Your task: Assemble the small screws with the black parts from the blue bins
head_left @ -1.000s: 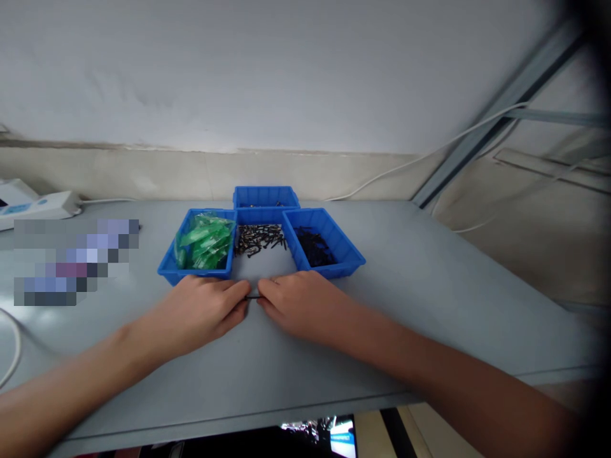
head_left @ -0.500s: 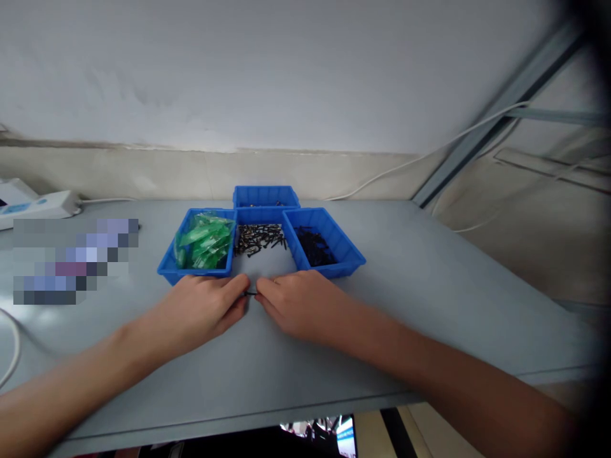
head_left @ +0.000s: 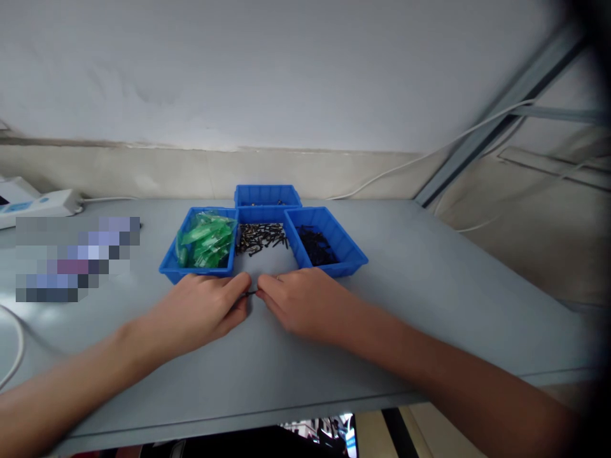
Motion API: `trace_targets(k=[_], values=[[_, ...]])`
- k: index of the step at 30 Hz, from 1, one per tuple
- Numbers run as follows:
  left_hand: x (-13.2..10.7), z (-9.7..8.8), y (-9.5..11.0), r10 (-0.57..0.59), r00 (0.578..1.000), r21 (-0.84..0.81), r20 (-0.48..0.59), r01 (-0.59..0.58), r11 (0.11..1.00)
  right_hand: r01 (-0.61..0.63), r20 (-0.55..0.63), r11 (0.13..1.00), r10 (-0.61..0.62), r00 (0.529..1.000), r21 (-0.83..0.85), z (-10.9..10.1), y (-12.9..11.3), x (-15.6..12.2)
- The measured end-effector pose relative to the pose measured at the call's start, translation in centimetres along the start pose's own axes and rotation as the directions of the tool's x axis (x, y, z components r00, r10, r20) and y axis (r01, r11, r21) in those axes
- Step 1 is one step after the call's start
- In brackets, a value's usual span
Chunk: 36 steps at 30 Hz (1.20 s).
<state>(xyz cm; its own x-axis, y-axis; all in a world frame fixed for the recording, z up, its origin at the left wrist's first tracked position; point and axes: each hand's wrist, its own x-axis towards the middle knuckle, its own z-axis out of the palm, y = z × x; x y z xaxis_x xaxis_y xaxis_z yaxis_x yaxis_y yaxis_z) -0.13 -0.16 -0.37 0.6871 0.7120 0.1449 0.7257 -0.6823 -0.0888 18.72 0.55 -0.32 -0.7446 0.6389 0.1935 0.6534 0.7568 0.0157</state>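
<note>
Between my two hands runs a thin black screw [head_left: 252, 292], small and mostly hidden by the fingers. My left hand [head_left: 210, 308] pinches its left end, and my right hand [head_left: 298, 302] pinches the other end, with a narrow gap between the fingertips. Just beyond the hands, a pile of dark screws [head_left: 261, 238] lies loose on the table between the bins. The blue bin on the left [head_left: 198, 271] contains green plastic packets [head_left: 209, 242]. In the blue bin on the right [head_left: 351, 254] are small black parts [head_left: 317, 247], too small to make out singly.
Behind the pile stands a third blue bin [head_left: 267, 195] with a few small pieces. A blurred-out object [head_left: 86, 257] and a white device [head_left: 48, 207] lie on the left of the grey table [head_left: 458, 305]. White cables run along the wall and left edge.
The view has shifted very slightly. Both hands stay in nearly the same place, still pinching the screw; the bins and pile have not moved.
</note>
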Motion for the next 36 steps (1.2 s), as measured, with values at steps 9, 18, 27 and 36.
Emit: trace_targets(k=[9, 18, 27, 36], values=[[0.12, -0.07, 0.03, 0.018, 1.000, -0.012, 0.004, -0.018, 1.000, 0.021, 0.047, 0.999, -0.020, 0.999, -0.025, 0.30, 0.42, -0.07], [-0.17, -0.19, 0.12, 0.045, 0.998, -0.079, -0.040, -0.048, 0.996, 0.016, 0.070, 0.999, -0.013, 0.997, -0.041, 0.00, 0.39, -0.16], [-0.40, -0.22, 0.12, 0.027, 0.993, -0.153, -0.111, -0.044, 0.987, 0.058, 0.066, 0.998, -0.056, 0.996, -0.032, 0.22, 0.52, -0.23], [-0.11, -0.23, 0.09, 0.019, 0.994, -0.135, -0.111, -0.034, 0.990, 0.057, 0.039, 0.997, -0.055, 0.998, -0.049, 0.23, 0.41, -0.21]])
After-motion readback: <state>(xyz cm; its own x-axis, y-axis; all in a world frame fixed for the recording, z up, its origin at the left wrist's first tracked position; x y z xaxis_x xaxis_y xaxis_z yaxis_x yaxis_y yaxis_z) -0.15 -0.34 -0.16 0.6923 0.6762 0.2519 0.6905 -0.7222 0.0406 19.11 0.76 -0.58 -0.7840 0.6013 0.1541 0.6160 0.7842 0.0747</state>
